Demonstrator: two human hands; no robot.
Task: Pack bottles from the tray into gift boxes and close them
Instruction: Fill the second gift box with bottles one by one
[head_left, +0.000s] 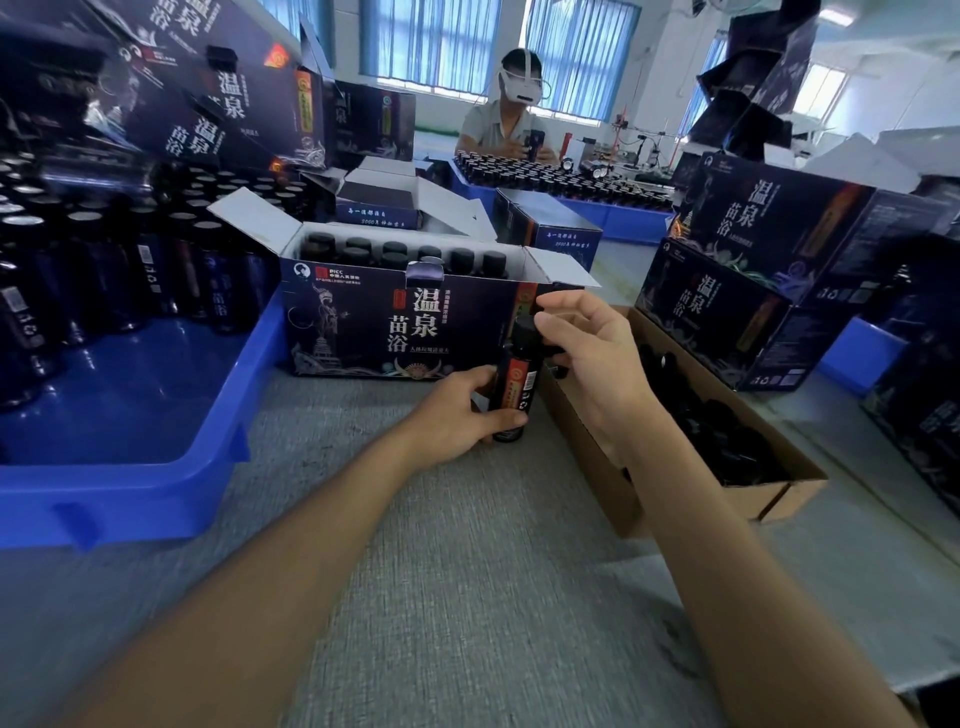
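Item: bottle (514, 384), dark with a red label, standing upright just in front of the box's (395, 322) right front corner; whether its base is touching the table cannot be told. Left hand (457, 410) is gripping the lower body, fingers wrapping round the label. Right hand (587, 353) is closing its fingertips on the cap (524, 332), thumb above. Box is sitting open, flaps spread, rows of capped bottles showing inside. Tray (130, 467), blue, is lying left of the box and holding more bottles. Carton (587, 457), brown, is lying right of the box and holding loose black caps. Step judged to be in hand: seating or tightening the cap before the bottle goes in. Handling advice: the left hand should be keeping the body from turning while the right is twisting squarely, without tilting the bottle; then the bottle should be going in upright, label facing as its neighbours', clear of the right flap. Free slots are hiding behind the front wall.
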